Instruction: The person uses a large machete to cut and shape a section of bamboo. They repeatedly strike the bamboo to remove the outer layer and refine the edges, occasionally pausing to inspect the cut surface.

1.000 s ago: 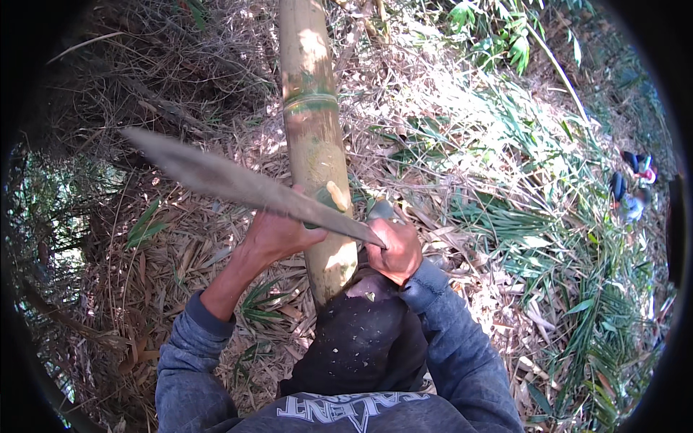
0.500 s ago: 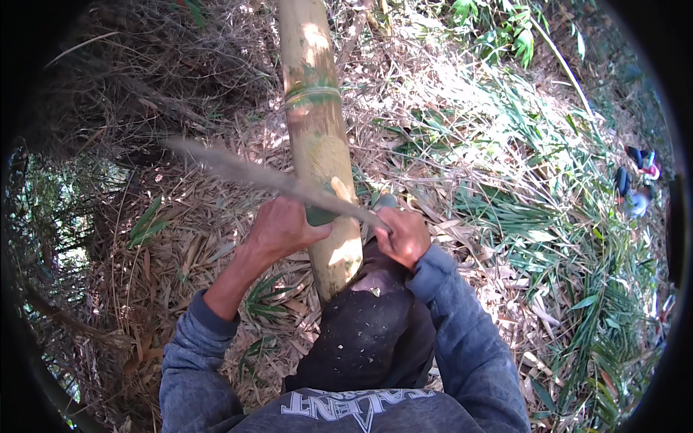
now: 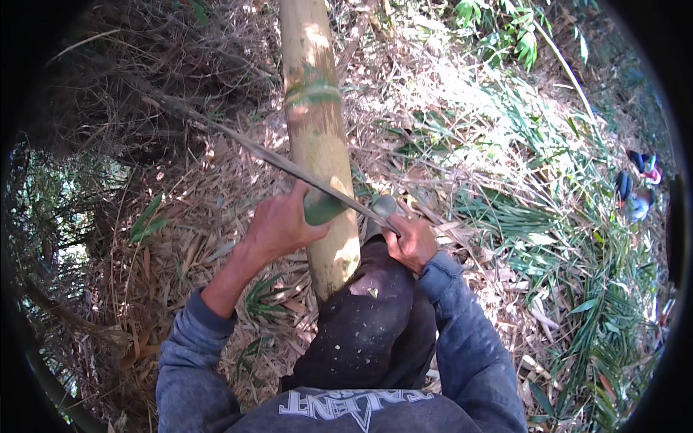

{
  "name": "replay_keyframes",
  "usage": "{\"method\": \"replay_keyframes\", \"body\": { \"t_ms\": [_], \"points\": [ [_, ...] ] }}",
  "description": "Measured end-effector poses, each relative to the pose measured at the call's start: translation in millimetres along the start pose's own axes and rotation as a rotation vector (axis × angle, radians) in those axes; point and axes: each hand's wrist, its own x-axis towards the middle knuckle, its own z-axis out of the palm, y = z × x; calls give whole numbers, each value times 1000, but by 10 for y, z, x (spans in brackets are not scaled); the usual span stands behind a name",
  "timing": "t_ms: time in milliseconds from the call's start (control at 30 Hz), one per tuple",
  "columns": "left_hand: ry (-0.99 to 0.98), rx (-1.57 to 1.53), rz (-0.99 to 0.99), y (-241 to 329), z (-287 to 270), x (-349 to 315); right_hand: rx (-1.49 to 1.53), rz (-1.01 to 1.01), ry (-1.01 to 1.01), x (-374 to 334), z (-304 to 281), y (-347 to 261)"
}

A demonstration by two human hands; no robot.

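A thick yellowish bamboo pole (image 3: 321, 148) runs from the top of the view down to my dark trouser leg. My left hand (image 3: 278, 222) is closed on a short green bamboo piece (image 3: 323, 209) against the pole's left side. A long, thin machete (image 3: 278, 160) slants across the pole and the green piece, from upper left down to my right hand (image 3: 413, 245). The right fingers are wrapped round its near end, hiding the handle. Beside that hand shows a rounded grey-green shape (image 3: 384, 206) whose kind I cannot make out.
Dry bamboo leaves (image 3: 195, 252) cover the ground. A tangle of thin twigs (image 3: 195, 50) fills the far left, and cut green leaves (image 3: 520, 213) lie to the right. Several small coloured items (image 3: 639, 198) sit near the right rim. Pale chips dot my trouser leg (image 3: 364, 325).
The machete has shifted slightly right and toward me with my right hand, and its blade is seen more edge-on. My left hand stays nearly in place, its thumb or a finger raised more.
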Motion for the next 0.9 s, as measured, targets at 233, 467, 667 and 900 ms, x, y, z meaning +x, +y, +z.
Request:
{"method": "replay_keyframes", "body": {
  "t_ms": [233,467,667,900],
  "points": [
    [209,-40,387,-225,212,21,100,-127,45,214,-94,-336],
    [175,-34,52,34,120,-150,-3,21,21,-78,-81,-81],
    [229,56,91,-51,30,-140,25,14,31,7,-105,-137],
    [172,-314,409,-369,122,23,110,-173,64,347,-103,-570]
  ]
}}
